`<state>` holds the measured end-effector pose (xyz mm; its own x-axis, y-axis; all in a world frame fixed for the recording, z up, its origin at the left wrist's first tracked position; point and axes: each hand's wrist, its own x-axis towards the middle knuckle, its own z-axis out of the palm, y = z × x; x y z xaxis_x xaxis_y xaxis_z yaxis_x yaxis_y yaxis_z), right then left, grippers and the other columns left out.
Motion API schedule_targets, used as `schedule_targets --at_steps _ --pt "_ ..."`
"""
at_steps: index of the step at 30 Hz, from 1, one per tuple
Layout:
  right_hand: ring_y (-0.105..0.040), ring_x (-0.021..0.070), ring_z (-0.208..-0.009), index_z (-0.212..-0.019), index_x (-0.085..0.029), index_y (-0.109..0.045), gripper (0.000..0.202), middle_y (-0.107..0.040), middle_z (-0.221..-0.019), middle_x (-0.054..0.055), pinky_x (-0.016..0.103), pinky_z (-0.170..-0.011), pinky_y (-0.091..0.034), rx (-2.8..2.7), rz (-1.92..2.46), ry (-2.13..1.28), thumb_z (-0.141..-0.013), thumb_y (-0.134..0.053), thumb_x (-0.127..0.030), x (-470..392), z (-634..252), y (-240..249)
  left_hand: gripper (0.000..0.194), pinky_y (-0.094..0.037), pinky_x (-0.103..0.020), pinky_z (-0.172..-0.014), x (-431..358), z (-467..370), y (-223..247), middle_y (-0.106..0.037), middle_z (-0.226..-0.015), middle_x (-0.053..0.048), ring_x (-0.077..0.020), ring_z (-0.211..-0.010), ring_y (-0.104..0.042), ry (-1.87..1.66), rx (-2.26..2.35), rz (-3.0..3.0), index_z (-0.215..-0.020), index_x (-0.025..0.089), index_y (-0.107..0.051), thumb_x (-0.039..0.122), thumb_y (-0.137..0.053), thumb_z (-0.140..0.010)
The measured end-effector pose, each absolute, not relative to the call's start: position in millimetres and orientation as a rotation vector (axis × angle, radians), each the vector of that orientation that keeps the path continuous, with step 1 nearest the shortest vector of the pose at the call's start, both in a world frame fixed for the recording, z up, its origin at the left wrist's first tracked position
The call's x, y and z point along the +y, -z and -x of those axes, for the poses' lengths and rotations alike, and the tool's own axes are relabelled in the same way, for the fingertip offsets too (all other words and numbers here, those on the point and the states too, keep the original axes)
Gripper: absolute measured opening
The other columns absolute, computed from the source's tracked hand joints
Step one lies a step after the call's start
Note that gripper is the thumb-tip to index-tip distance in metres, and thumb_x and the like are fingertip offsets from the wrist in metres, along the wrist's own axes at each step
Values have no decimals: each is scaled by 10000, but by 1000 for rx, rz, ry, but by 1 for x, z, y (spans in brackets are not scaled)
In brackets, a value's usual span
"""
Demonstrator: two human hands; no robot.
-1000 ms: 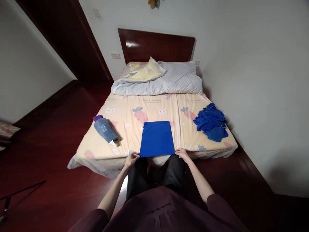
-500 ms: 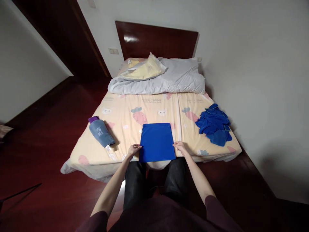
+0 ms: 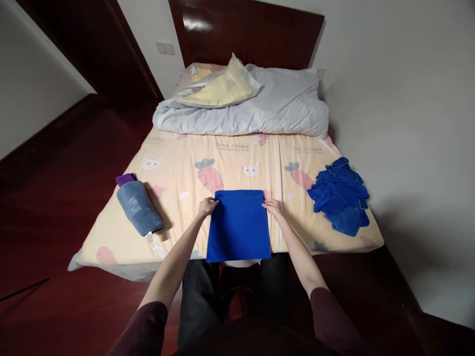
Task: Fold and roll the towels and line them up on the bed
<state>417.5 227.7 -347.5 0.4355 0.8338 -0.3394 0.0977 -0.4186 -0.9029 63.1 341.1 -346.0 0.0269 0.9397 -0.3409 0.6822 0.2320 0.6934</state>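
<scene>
A flat blue cloth (image 3: 239, 227), roughly square, lies at the front edge of the bed, its near side reaching the bed's edge. My left hand (image 3: 208, 206) pinches its left side near the far corner. On the opposite side, my right hand (image 3: 272, 207) has its fingers closed on the cloth's right side, a little below the far corner. A crumpled pile of blue cloths (image 3: 339, 195) with some green edging rests on the right of the bed. Over on the left lies a rolled grey-blue towel (image 3: 139, 207) with white lettering, beside a purple roll (image 3: 126, 179).
The bed (image 3: 174, 168) has a pale sheet with carrots and rabbits. A bunched grey quilt (image 3: 289, 101) with a yellow part lies across its far end, before a dark headboard (image 3: 248, 29). A thin dark rod is at the lower left.
Both hands have moved from the middle of the cloth's sides toward its far corners. The view has shifted closer to the bed, and the headboard sits higher in the picture.
</scene>
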Motion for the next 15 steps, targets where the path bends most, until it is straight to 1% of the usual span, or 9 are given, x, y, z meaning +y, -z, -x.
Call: schedule_targets --at_steps 3,6,9,11,15 --pt "-768 255 -871 -808 -165 -735 217 -805 -903 107 336 -778 -627 -841 1815 -1014 -647 -868 -225 249 -421 353 308 -554 -308 -887 358 -71 346 -792 -978 -92 -242 -964 -740 -388 1708 -1607 -1082 183 -757 378 -676 -858" --pt "-774 263 -882 -769 -170 -732 151 -804 -885 106 365 -835 -632 -893 1826 -985 -670 -844 -192 265 -422 355 281 -545 -296 -899 366 -76 345 -787 -1041 -86 -231 -977 -733 -378 1703 -1684 -1090 193 -768 319 -638 -875" --pt "-778 261 -883 -723 -170 -733 71 -805 -905 110 356 -842 -629 -957 1824 -969 -707 -794 -139 275 -423 356 247 -538 -329 -920 368 -78 342 -791 -1023 -74 -263 -1010 -723 -358 1723 -1784 -1052 223 -789 300 -656 -859" --pt "-780 262 -893 -707 -173 -737 64 -808 -939 105 349 -841 -628 -1001 1826 -955 -720 -770 -120 279 -426 356 223 -535 -348 -920 370 -78 339 -793 -1018 -69 -283 -1021 -717 -311 1736 -1893 -1023 242 -796 321 -661 -864" --pt "-781 274 -900 -709 -184 -748 47 -812 -970 88 359 -832 -633 -1070 1853 -925 -714 -790 -163 286 -434 360 230 -523 -346 -912 376 -80 334 -787 -1065 -80 -284 -1030 -710 -194 1751 -2013 -1013 237 -783 347 -606 -916"
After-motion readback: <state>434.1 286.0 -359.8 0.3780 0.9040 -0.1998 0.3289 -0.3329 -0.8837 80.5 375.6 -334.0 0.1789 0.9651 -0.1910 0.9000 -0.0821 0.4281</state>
